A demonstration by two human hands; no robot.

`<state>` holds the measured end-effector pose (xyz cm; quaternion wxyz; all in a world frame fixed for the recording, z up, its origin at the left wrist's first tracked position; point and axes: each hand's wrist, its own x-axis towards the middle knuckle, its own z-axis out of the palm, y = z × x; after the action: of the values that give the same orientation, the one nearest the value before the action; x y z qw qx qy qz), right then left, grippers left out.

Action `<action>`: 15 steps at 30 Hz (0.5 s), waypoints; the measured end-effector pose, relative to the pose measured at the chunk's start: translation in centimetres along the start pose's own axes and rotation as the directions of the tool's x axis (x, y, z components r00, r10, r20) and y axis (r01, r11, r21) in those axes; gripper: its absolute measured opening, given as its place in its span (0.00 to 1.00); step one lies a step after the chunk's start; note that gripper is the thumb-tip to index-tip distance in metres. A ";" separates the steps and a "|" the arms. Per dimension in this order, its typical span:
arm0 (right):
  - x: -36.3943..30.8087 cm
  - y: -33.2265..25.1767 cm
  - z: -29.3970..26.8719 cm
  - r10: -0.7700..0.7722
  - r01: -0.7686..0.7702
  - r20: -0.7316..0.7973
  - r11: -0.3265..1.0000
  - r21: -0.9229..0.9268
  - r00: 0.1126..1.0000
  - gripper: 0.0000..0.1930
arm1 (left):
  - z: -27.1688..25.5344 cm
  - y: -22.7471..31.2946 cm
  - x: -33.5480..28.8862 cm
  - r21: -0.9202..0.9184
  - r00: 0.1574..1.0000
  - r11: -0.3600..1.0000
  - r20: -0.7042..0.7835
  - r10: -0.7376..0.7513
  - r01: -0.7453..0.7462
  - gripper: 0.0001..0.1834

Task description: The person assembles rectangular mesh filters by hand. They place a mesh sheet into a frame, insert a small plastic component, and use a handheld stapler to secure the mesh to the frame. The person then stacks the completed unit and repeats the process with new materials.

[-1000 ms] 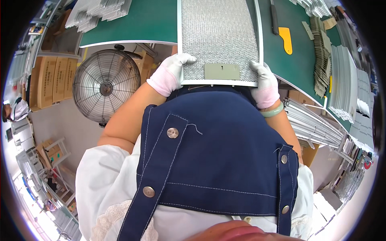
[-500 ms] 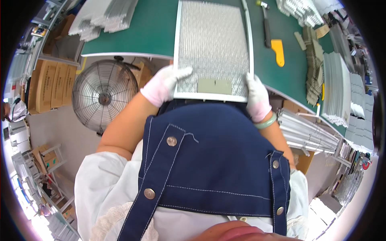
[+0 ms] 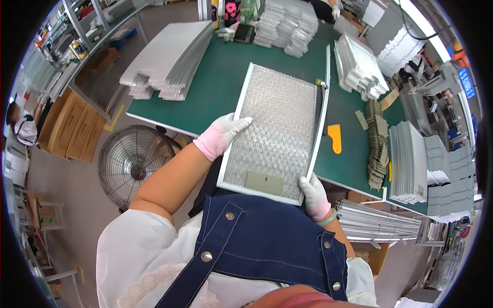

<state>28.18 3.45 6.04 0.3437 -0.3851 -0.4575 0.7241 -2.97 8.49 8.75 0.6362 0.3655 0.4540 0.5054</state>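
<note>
A silver mesh filter panel (image 3: 277,118) is tilted at the near edge of the green table, against my apron. White frame strips run along its left and near sides. On the right a long frame strip (image 3: 325,97) reaches past the mesh's far end. A grey-green rectangular plate (image 3: 263,183) sits on the mesh near its near edge. My left hand (image 3: 226,134), in a white and pink glove, grips the left side, thumb over the mesh. My right hand (image 3: 314,197), gloved alike, is closed on the near right corner. Part of a hammer (image 3: 319,82) shows behind the panel.
On the green table (image 3: 215,77) stand stacked mesh sheets (image 3: 169,56), with more mesh piles (image 3: 287,25) at the back. A yellow tool (image 3: 334,138) and grey-green plates (image 3: 377,149) lie to the right. A floor fan (image 3: 137,171) stands left, beside cardboard boxes (image 3: 74,128).
The view has shifted, showing more of the table's far side. The panel now slants, its far end leaning right and partly covering the hammer. Both hands still hold it, the left farther up its side.
</note>
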 end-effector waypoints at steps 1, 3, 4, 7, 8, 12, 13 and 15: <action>-0.2 0.0 -0.5 -0.081 0.081 0.009 0.987 -0.142 0.997 0.26 | 0.3 0.8 0.5 0.022 0.998 0.997 0.005 0.068 -0.068 0.21; -0.8 -0.8 -0.8 -0.169 0.170 0.024 0.958 -0.233 0.985 0.27 | 1.2 2.2 1.3 -0.072 0.992 0.989 0.001 0.126 -0.125 0.21; -0.8 -2.0 -1.3 -0.186 0.183 0.017 0.938 -0.293 0.982 0.27 | 1.8 2.8 1.7 -0.114 0.989 0.983 0.014 0.147 -0.145 0.21; -0.1 -9.1 -4.6 -0.225 0.239 0.082 0.882 -0.406 0.971 0.28 | 5.1 2.1 1.3 -0.270 0.963 0.925 -0.074 0.258 -0.268 0.23; -0.1 -12.1 -6.4 -0.152 0.180 0.096 0.847 -0.500 0.984 0.26 | 6.2 1.3 0.3 -0.282 0.929 0.896 0.041 0.368 -0.342 0.25; -1.9 -19.8 -10.9 0.099 -0.004 0.113 0.768 -0.640 0.989 0.18 | 9.4 -3.4 -4.6 -0.024 0.954 0.987 0.261 -0.148 0.159 0.32; -2.7 -20.7 -11.4 0.198 -0.073 0.089 0.685 -0.725 0.976 0.18 | 8.6 -4.5 -5.2 0.297 0.907 0.948 0.358 -0.224 0.117 0.33; -3.4 -20.8 -10.7 0.265 -0.074 0.089 0.548 -0.833 0.960 0.19 | 7.4 -3.0 -5.4 0.796 0.688 0.606 0.439 -0.578 0.002 0.33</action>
<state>42.11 11.93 23.12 0.0039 -0.4667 -0.7347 0.4924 4.58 2.52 9.43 0.6245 0.6589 0.4193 -0.0103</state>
